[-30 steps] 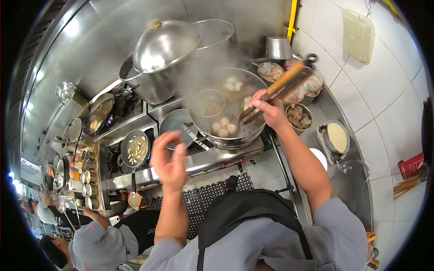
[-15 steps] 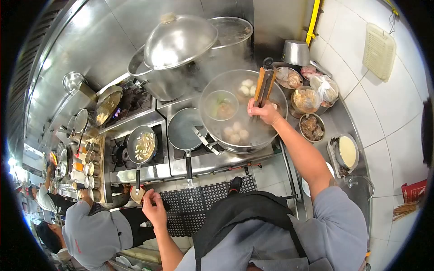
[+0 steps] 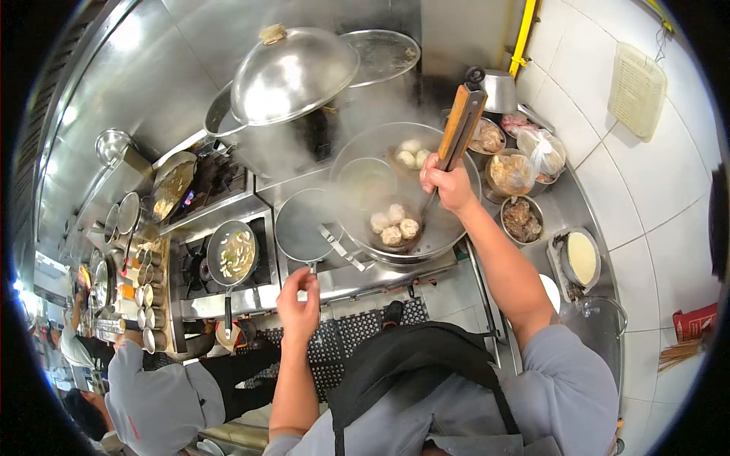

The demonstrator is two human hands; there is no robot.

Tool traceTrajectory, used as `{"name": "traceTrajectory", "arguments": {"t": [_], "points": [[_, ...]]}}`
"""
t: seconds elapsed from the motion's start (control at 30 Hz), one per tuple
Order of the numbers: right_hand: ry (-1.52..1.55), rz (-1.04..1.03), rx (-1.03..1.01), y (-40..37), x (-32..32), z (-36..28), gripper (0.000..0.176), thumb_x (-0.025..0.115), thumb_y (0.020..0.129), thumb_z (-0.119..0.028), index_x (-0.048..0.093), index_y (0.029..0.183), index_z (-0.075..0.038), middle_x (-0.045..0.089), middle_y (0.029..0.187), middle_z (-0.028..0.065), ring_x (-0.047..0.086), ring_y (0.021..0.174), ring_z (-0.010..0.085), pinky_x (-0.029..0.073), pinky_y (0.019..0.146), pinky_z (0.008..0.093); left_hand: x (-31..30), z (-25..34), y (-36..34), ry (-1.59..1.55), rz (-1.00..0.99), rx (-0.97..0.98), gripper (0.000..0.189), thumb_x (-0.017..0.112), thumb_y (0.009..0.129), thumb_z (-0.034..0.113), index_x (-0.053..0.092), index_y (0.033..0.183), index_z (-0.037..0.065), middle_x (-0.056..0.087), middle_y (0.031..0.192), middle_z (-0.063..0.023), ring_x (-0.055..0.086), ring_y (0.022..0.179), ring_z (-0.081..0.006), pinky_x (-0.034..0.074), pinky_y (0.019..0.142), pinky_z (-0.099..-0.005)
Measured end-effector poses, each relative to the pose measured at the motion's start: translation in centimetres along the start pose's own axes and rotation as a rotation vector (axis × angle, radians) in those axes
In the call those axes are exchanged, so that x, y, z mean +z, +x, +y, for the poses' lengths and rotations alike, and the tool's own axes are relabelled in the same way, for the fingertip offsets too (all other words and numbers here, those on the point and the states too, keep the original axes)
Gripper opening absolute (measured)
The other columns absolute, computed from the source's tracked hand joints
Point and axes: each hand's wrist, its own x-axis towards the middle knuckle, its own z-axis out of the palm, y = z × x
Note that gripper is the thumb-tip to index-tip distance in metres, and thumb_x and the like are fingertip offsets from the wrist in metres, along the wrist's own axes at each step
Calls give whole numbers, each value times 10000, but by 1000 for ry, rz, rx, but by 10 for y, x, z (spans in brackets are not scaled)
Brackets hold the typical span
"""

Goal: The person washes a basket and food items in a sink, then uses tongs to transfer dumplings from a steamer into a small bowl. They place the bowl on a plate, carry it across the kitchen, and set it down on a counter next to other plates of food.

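My right hand (image 3: 450, 186) is closed around a pair of tongs (image 3: 461, 125) with wooden-sided handles, over a wide steaming pan (image 3: 449, 235). The tongs' lower end reaches down to the edge of a small dark dish holding several dumplings (image 3: 395, 226). Behind it in the pan sit another dish of pale round dumplings (image 3: 411, 153) and a round bowl (image 3: 366, 182), both blurred by steam. My left hand (image 3: 299, 304) has its fingers loosely curled and apart. It overlaps the handle of the empty-looking middle frying pan (image 3: 300, 228) in this view.
Metal bowls of food, such as a bowl of brown pieces (image 3: 522, 220), line the right counter. Tall pots with a domed lid (image 3: 296, 76) stand behind. A frying pan with pale pieces (image 3: 234, 254) is on the left burner. A co-worker (image 3: 163, 395) works at lower left.
My left hand has moved up and right, toward the middle frying pan's handle. The tongs have shifted up and right in view, and the front dumplings show more clearly through the steam.
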Motion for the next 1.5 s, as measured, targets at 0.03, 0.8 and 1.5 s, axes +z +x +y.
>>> {"name": "traceTrajectory", "arguments": {"t": [0.03,0.8,1.5], "points": [[-15,20,-15,-2,1,0,146,618,770,-67,518,667,-43,523,571,31,484,513,117,381,490,273,12,1,9,-21,-40,-15,261,662,828,28,614,1082,-2,682,874,-105,641,758,-175,516,734,-303],[-511,833,-304,-348,-107,-161,128,538,779,41,486,689,-34,505,669,38,472,570,121,391,537,270,325,146,-109,-358,-1079,691,689,719,802,302,419,1339,-8,425,1389,-261,386,1310,-409,326,1100,-445],[-362,807,-467,-443,-135,-201,110,594,818,-56,501,767,-31,536,751,95,534,701,178,442,689,324,379,184,-150,47,-1015,1054,697,685,798,452,484,1354,83,456,1281,-188,413,1198,-376,338,1041,-479]]}}
